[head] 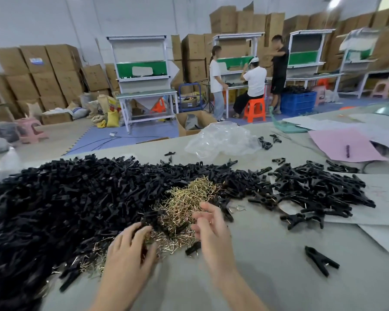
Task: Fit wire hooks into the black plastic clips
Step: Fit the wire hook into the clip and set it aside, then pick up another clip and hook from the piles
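l grip (pixel 128 254) unclear, r grip (pixel 211 230) loose, both at hook pile (pixel 184 198) near edge.

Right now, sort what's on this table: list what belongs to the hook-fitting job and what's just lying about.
Job:
- heap of black clips
- pile of wire hooks
- left hand and right hand, both at the hook pile

Lying about:
- clear plastic bag
- pink sheet

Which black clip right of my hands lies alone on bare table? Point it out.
The black clip nearest the camera, beyond the right hand, touching nothing; the other clips on that side lie in or against the heap.
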